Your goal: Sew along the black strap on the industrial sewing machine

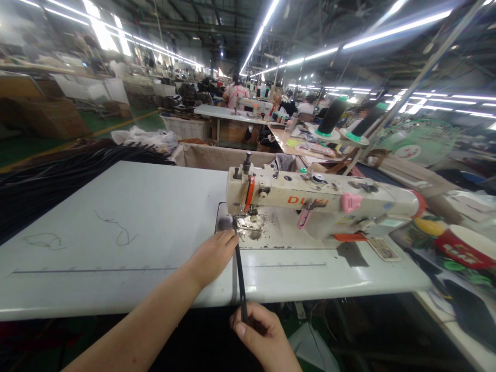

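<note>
A narrow black strip (241, 274) runs from under the needle area of a white sewing machine (321, 206) down over the table's front edge. My left hand (217, 253) lies beside the presser foot, its fingertips closed on the strip's upper part. Below the table edge, my right hand (258, 328) pinches the same strip between thumb and fingers. The needle and the strip's far end are hidden behind my left fingers.
Loose threads (118, 227) and a printed ruler line mark the white tabletop (174, 201). Dark strips (58, 181) are heaped at the left. Behind the machine stand black thread cones (332, 116). A red bowl (467, 245) sits at right; people work farther back.
</note>
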Demonstrator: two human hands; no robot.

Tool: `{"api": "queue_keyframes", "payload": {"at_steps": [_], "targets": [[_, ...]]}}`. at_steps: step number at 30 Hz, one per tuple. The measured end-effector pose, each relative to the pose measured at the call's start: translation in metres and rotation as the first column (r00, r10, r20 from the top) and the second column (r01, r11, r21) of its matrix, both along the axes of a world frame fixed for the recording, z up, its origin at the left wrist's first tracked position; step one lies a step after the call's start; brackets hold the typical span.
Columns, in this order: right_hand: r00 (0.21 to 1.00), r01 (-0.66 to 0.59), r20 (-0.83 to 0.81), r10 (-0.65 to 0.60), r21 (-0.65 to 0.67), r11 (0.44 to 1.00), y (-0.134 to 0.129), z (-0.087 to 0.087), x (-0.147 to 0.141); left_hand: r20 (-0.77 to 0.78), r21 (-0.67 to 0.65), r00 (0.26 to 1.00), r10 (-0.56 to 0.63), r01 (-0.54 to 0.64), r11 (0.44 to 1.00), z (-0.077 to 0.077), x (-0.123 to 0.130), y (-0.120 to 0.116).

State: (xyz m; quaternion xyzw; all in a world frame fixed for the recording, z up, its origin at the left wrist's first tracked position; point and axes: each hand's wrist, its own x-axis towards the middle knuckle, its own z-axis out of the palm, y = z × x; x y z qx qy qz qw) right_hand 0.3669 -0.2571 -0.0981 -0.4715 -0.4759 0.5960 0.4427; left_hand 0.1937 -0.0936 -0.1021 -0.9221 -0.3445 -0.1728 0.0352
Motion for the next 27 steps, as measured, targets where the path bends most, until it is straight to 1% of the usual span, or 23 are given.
{"api": "queue_keyframes", "payload": {"at_steps": [3,8,10,13,15,16,17,19,21,24,27], "targets": [[0.998,0.055,0.026,-0.055,-0.009,0.998,0.004,0.000,-0.004,0.023,-0.001,1.000,-0.005,0.005,1.000,0.000,0.000,0.000],[0.990,0.098,0.105,-0.096,-0.018,0.995,0.010,0.005,-0.012,0.024,-0.020,1.000,-0.001,0.002,1.000,0.001,0.000,-0.001],[0.977,0.118,0.176,-0.119,0.015,0.993,0.014,0.011,-0.015,0.019,-0.026,1.000,0.004,-0.003,1.000,0.002,0.000,-0.001],[0.942,0.152,0.282,-0.181,0.122,0.981,0.023,0.023,-0.016,0.009,-0.024,1.000,-0.005,0.005,1.000,0.002,0.000,0.000],[0.940,0.177,0.267,-0.214,0.156,0.972,0.030,0.029,-0.017,-0.005,-0.017,1.000,-0.019,0.019,1.000,0.002,-0.001,0.000],[0.953,0.186,0.218,-0.210,0.128,0.974,0.034,0.030,-0.017,-0.011,-0.015,1.000,-0.023,0.022,1.000,0.002,-0.001,0.001],[0.970,0.184,0.146,-0.193,0.070,0.980,0.038,0.029,-0.017,-0.014,-0.015,1.000,-0.025,0.025,1.000,0.001,-0.002,0.001],[0.989,0.143,-0.013,-0.144,-0.076,0.987,0.042,0.025,-0.018,-0.006,-0.028,1.000,-0.025,0.025,0.999,0.001,-0.002,0.001],[0.988,0.092,-0.107,-0.112,-0.177,0.980,0.042,0.019,-0.019,0.018,-0.049,1.000,-0.024,0.025,0.998,0.001,-0.002,0.001],[0.989,0.079,-0.107,-0.105,-0.221,0.972,0.035,0.014,-0.019,0.062,-0.074,0.998,-0.014,0.019,0.997,0.003,-0.002,0.001],[0.991,0.083,-0.082,-0.103,-0.217,0.973,0.025,0.011,-0.017,0.076,-0.099,0.997,-0.002,0.009,0.995,0.004,-0.001,0.000]]}}
